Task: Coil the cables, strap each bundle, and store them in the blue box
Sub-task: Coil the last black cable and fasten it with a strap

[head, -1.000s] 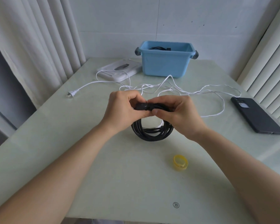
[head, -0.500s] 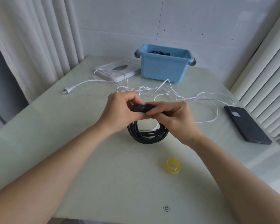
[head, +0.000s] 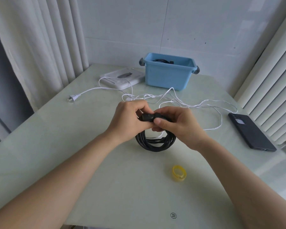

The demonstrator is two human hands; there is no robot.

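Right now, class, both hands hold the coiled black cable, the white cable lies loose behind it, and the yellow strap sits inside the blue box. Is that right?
No: the head view shows the yellow strap on the table, not inside the blue box. The left hand and right hand do hold the coiled black cable, the white cable loose behind.

My head-worn wide-angle camera looks forward and down, close over the pale green glass surface [head: 139,187], from near edge toward far edge.
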